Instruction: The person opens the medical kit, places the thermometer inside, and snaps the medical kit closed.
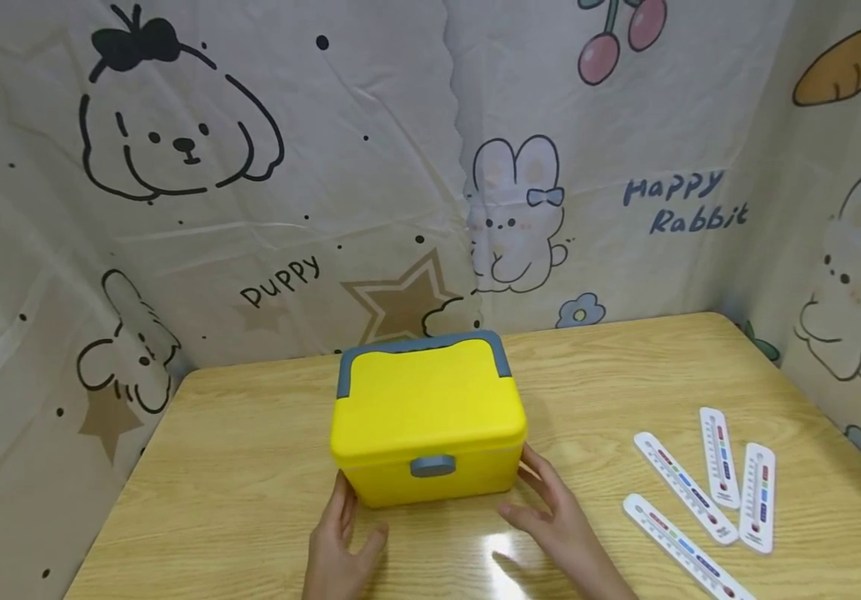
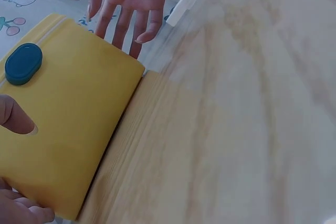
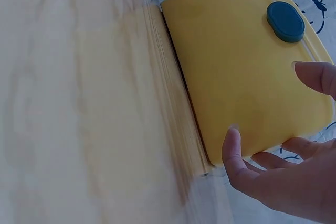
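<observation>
A yellow box (image 1: 430, 417) with a grey handle and its lid closed sits on the table, its grey latch (image 1: 433, 466) facing the person. The left hand (image 1: 342, 542) is at the box's lower left side, fingers along the wall and thumb apart from it. At the lower right side the right hand (image 1: 561, 525) has its fingers against the wall, thumb held away. In the left wrist view, the left thumb (image 2: 17, 116) shows before the box's front. The right wrist view has the right hand (image 3: 289, 177) with its fingertips at the box's side.
Several white thermometer strips, one of them (image 1: 685, 487) slanted, lie on the wooden table (image 1: 235, 467) to the right of the box. Behind the table hangs a cloth (image 1: 385, 183) printed with cartoon animals, stars and fruit.
</observation>
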Available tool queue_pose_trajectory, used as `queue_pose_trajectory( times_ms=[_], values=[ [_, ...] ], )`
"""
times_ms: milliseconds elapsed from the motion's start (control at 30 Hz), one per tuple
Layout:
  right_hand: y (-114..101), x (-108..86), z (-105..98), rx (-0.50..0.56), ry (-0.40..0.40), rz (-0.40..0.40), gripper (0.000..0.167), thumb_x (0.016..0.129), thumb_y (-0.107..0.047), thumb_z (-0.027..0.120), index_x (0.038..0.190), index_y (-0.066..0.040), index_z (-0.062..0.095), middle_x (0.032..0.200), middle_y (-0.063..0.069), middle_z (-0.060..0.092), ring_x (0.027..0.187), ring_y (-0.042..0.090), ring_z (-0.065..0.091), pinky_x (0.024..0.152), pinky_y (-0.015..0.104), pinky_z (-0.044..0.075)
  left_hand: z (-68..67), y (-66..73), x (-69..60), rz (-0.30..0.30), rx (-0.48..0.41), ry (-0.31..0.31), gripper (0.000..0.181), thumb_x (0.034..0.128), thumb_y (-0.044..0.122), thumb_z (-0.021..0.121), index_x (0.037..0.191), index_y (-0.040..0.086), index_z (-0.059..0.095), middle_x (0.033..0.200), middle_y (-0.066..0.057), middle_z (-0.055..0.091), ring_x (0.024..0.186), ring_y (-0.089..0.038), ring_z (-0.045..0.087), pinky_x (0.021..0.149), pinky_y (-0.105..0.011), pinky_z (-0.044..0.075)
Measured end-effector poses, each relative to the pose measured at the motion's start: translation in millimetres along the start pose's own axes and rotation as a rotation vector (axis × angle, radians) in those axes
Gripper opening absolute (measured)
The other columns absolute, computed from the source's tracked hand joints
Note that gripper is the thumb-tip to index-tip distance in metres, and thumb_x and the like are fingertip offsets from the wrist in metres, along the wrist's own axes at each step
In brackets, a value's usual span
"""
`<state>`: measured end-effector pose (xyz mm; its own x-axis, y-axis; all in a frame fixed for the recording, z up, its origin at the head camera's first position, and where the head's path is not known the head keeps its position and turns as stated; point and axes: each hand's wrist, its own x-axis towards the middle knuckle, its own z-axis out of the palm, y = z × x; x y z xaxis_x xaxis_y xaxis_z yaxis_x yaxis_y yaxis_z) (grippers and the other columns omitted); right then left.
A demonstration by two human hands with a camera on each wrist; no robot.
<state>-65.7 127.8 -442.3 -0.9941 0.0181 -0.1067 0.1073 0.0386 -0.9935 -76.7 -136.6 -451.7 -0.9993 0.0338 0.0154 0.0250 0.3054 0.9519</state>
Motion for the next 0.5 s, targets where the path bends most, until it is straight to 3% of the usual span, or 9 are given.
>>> queue_pose_trajectory(
  times_ms=[200,500],
  values=[
    [-0.3,-6.0,-6.1,0.011,0.01,0.009,0.071,0.086,-0.017,0.072,0.147,-0.017,0.037,0.156,0.013,0.028,0.139,0.04,0.031,0.098,0.047,0.047,4.3,2.8,-1.6,0.022,-0.007,-0.021,0.087,0.0854,0.003,0.068,0.15,-0.01,0.011,0.154,-0.029,0.016,0.139,-0.04,0.026,0.109,-0.047,0.026],
    [-1.0,-16.4,-17.0,-0.006,0.019,0.005,0.072,0.087,-0.017,0.071,0.148,-0.014,0.034,0.156,0.015,0.027,0.139,0.041,0.03,0.101,0.051,0.043,14.2,6.6,-4.5,-0.039,-0.015,-0.052,0.088,0.0848,0.005,0.069,0.15,-0.009,0.012,0.155,-0.027,0.016,0.139,-0.039,0.026,0.109,-0.047,0.026]
  ],
)
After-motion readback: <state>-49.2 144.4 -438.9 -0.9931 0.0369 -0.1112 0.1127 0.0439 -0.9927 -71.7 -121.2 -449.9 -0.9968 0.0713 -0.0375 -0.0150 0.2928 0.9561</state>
